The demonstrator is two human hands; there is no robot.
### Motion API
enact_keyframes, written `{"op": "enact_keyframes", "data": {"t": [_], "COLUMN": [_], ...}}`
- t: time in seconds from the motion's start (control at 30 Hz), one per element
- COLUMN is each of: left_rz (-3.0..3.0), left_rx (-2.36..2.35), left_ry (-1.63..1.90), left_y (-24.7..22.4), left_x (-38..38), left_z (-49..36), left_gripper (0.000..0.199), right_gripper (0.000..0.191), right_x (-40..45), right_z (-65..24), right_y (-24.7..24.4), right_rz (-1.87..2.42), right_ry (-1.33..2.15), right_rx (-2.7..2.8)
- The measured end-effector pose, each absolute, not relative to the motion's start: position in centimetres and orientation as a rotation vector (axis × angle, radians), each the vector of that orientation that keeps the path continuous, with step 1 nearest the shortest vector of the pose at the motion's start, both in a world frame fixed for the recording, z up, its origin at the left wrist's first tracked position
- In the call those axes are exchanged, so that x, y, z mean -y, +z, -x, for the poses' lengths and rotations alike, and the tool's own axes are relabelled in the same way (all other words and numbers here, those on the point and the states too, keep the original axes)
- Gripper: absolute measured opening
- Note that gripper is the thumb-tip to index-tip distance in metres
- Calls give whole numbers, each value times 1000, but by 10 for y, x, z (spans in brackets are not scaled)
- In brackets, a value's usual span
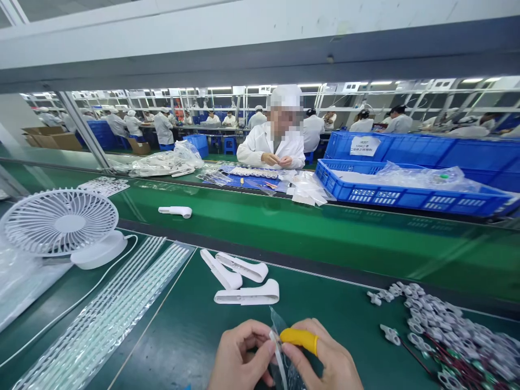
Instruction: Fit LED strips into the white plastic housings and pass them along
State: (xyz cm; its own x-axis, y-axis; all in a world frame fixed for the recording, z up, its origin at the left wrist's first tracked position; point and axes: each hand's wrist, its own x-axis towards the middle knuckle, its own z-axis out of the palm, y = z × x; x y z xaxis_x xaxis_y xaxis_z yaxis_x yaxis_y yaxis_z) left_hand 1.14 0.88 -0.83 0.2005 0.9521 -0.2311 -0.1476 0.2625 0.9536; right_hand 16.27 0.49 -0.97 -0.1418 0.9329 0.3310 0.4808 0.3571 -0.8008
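At the bottom centre, my left hand (246, 357) pinches a thin white strip (278, 358) with a clear plastic film (293, 374) around it. My right hand (325, 357), with a yellow cover on one finger, closes on the same film from the right. The fingertips of both hands nearly meet at the strip's upper part. Beyond them on the green table lie several white curved plastic handles (260, 293). To the left is a clear sheet (122, 303) bearing several long pale strips.
A white fan (67, 223) with a cable stands at the left. At the right lies a pile of small white parts with wires (442, 325). One white handle (175, 211) rests on the green belt (284, 225). Across it, a person (273, 143) in white sits beside a blue crate (406, 199).
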Motion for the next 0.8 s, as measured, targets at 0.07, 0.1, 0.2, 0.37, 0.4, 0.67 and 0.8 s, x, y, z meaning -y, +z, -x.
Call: {"op": "enact_keyframes", "data": {"t": [0.07, 0.1, 0.2, 0.37, 0.4, 0.67, 0.8], "left_rz": [-976, -973, -968, -1006, -1014, -1101, -1316], "left_rx": [-1060, -1070, -1109, -1131, -1138, -1199, -1262], "left_ry": [1001, 1023, 1080, 1065, 1053, 976, 1004], "left_y": [-9, -9, -10, -12, -13, -20, -23], "left_x": [-8, -8, -6, -4, -4, -7, -3], "left_z": [-12, -13, -16, -18, -18, -15, -14], "left_gripper": [38, 38, 39, 42, 42, 28, 36], "right_gripper": [27, 24, 15, 17, 18, 23, 44], "right_x": [-7, -8, -11, -13, -13, -18, -19], "right_z": [-164, -164, -166, -167, -167, -182, -188], "right_y": [-8, -7, 0, 6, 5, -4, 5], "right_rz": [1281, 1301, 1359, 1395, 1389, 1340, 1155], "right_ry": [749, 796, 955, 1168, 1162, 1266, 1887], "right_rx": [1764, 1753, 1686, 1614, 1620, 1343, 894]}}
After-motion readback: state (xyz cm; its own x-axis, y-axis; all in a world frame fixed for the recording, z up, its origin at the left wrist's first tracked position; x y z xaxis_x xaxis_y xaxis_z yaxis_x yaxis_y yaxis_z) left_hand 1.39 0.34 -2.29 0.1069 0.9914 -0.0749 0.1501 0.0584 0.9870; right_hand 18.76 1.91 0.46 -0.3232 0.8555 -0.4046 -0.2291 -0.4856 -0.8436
